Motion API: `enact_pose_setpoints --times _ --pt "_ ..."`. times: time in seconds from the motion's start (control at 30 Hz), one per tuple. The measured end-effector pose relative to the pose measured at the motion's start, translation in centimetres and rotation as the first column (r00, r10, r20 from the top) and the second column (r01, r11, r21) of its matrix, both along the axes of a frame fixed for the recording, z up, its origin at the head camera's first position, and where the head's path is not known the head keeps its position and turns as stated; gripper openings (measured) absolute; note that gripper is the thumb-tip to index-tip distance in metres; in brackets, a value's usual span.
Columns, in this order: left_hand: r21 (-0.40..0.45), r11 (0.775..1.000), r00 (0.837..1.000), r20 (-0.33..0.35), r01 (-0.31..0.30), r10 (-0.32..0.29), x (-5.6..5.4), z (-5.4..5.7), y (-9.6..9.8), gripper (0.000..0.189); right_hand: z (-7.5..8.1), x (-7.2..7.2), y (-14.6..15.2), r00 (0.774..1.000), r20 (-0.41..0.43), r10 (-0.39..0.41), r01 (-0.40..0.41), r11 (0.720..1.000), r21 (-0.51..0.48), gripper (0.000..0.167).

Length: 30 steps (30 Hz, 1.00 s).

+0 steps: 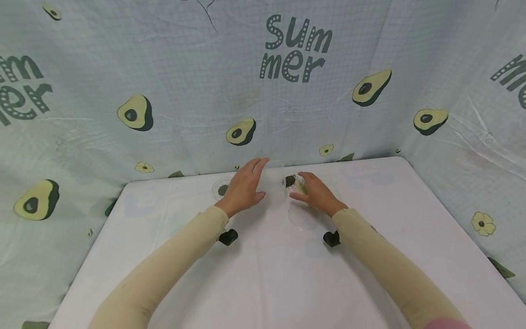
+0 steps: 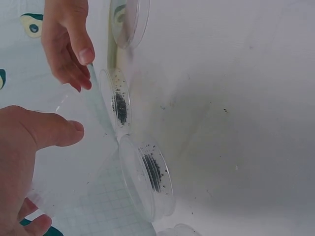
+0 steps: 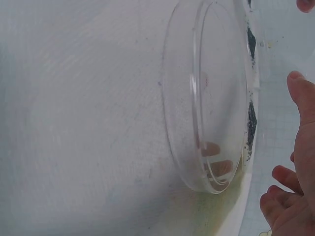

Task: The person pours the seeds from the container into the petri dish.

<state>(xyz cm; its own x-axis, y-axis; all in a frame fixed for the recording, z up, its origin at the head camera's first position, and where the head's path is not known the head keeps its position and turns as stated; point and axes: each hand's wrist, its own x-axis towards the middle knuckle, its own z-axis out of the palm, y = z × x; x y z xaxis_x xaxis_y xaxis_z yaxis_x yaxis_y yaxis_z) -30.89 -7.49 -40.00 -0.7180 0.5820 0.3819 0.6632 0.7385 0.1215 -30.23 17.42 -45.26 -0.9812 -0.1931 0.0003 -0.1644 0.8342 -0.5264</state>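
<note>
My left hand [image 1: 242, 189] reaches over the far part of the table. Its thumb and fingers hold a thin, see-through plastic piece [image 2: 74, 155], whose full shape is hard to tell. Facing it, my right hand [image 1: 318, 194] has its fingers loosely bent and grips nothing visible. Just beyond the right fingertips, dark grains lie in a clear petri dish [image 1: 291, 181]. Another dish with dark grains [image 1: 218, 189] is partly hidden behind the left hand. Below the right hand stands a clear dish [image 3: 216, 98] without grains.
Scattered dark specks [image 2: 225, 110] dot the white table [image 1: 263, 274]. A patterned cloth [image 1: 185, 91] hangs right behind the table's far edge. Black wrist mounts [image 1: 228, 237] hang under both forearms. Part of another clear object [image 2: 179, 230] shows at the left wrist view's bottom.
</note>
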Motion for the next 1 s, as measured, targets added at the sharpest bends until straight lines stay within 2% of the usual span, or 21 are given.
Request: enact_pose_setpoints --times 0.43,0.73,1.0 --pt "0.046 0.999 0.999 0.048 0.012 -0.015 0.9 -0.1 -1.2 0.092 0.3 1.3 0.1 1.0 -0.012 0.005 -0.005 1.0 -0.012 0.085" --pt "0.055 0.998 0.995 0.097 -0.031 0.026 1.8 -0.6 -2.4 0.092 0.1 2.2 0.1 1.0 -0.012 0.009 -0.009 1.0 -0.006 0.084" --pt "0.057 0.996 0.989 0.137 -0.064 0.056 2.4 -1.1 -3.7 0.093 -0.1 2.9 0.1 0.998 -0.049 0.04 -0.04 0.999 0.003 0.082"
